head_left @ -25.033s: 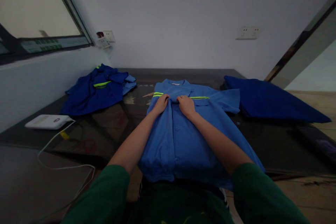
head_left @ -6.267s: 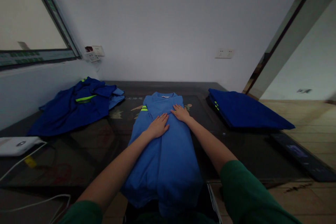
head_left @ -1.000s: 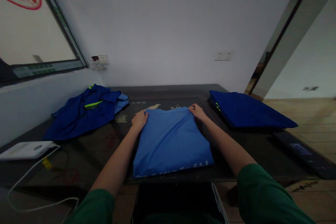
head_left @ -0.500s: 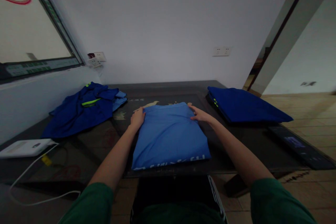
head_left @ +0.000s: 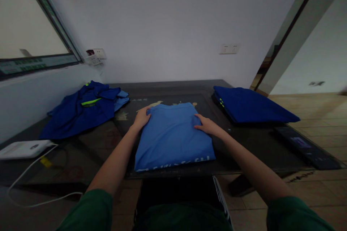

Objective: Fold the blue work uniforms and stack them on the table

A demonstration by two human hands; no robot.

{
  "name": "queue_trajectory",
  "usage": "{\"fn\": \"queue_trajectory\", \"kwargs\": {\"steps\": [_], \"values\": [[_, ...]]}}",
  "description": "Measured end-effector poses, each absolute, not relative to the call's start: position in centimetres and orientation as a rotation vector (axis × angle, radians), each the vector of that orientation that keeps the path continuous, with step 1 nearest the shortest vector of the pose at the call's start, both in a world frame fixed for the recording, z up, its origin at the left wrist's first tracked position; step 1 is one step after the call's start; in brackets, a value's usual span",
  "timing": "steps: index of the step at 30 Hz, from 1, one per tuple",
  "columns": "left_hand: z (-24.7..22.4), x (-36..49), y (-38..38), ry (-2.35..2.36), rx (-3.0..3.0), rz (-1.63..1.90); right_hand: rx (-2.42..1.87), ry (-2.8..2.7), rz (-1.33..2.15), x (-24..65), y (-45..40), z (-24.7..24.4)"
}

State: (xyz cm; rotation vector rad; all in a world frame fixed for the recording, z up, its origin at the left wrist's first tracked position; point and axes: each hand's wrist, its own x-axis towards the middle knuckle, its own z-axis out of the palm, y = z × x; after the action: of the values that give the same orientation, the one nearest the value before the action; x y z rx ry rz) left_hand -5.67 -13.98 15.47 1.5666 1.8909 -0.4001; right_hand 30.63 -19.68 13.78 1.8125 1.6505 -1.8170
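A folded light blue shirt (head_left: pixel 175 135) lies on the dark table in front of me, with white lettering along its near edge. My left hand (head_left: pixel 142 117) is at its upper left edge, fingers curled onto the cloth. On the opposite side, my right hand (head_left: pixel 205 124) grips the right edge, thumb and fingers bent over the fabric. The fingertips under the edges are partly hidden.
To the left, a crumpled dark blue garment (head_left: pixel 81 110) with yellow-green trim rests on the table (head_left: pixel 173 88). Folded dark blue clothes (head_left: pixel 252 106) lie at right, near a black device with a lit screen (head_left: pixel 299 142). A white box-shaped device (head_left: pixel 24 150) trails a cable (head_left: pixel 25 173).
My right hand has slid down the shirt's right edge, nearer to me. My left hand stays at the upper left edge. The camera view has shifted slightly.
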Motion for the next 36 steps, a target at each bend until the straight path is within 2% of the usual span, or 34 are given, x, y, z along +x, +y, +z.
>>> {"fn": "queue_trajectory", "kwargs": {"steps": [5, 8, 14, 19, 22, 25, 29, 36], "values": [[15.1, -5.8, -14.1, 1.929, 1.65, -0.263, 1.824, 1.726, -1.84, 30.8, -20.1, 13.6], [15.4, -5.9, -14.2, 1.904, 1.659, -0.331, 1.789, 1.744, -1.826, 31.1, -20.4, 13.7], [19.0, -4.5, -13.1, 1.936, 1.755, -0.503, 1.857, 1.841, -1.52, 31.4, -20.5, 16.6], [23.4, 1.7, -16.8, 1.249, 1.833, -0.43, 1.7, 2.149, -1.679, 28.0, -19.7, 19.9], [24.3, 4.6, -20.9, 1.069, 1.81, -0.573, 1.475, 2.141, -1.766, 25.3, -20.4, 20.0], [24.3, 4.7, -23.1, 0.995, 1.821, -0.602, 1.388, 2.08, -1.661, 24.4, -22.5, 19.5], [24.3, 1.6, -23.2, 1.033, 1.855, -0.564, 1.437, 2.175, -1.515, 26.1, -26.0, 19.5], [26.0, -3.4, -24.8, 1.401, 1.794, -0.66, 1.541, 2.169, -1.404, 29.7, -29.2, 20.5]]}}
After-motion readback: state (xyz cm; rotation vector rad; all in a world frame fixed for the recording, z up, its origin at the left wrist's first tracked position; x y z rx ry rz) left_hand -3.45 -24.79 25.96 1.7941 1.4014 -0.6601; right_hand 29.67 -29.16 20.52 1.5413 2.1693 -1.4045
